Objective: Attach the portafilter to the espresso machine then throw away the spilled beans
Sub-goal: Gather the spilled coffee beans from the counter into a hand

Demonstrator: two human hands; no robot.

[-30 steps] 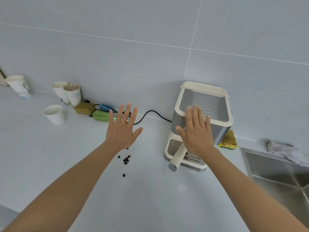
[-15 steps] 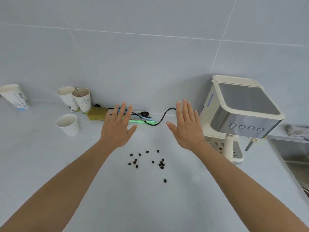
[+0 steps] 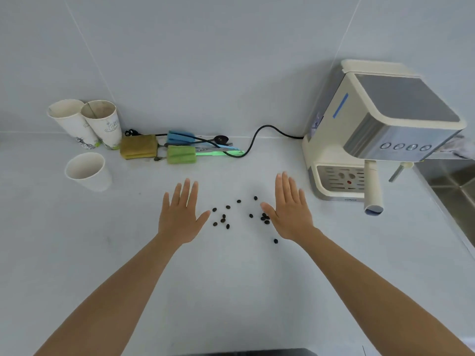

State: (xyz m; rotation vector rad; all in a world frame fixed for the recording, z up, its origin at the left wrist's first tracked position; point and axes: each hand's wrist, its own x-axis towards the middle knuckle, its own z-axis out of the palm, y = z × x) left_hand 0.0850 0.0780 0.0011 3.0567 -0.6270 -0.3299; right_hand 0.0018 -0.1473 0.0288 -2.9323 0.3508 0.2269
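Note:
Several dark coffee beans [image 3: 223, 219] lie scattered on the white counter between my hands. My left hand [image 3: 180, 217] hovers flat and open just left of them. My right hand [image 3: 290, 214] is flat and open at their right side, its thumb over a small cluster of beans [image 3: 265, 218]. One bean [image 3: 275, 241] lies apart, nearer me. The cream and steel espresso machine [image 3: 380, 129] stands at the right, with the portafilter's cream handle [image 3: 372, 187] sticking out from under its head toward me.
Three paper cups [image 3: 88, 170] stand at the back left. Sponges [image 3: 138, 149], blue and green tools [image 3: 180, 154] and a black power cord [image 3: 257, 136] lie along the wall. A steel sink [image 3: 452, 186] begins right of the machine.
My view swung left and down from the machine to the beans. My right hand left the machine and both hands dropped lower over the counter, either side of the beans.

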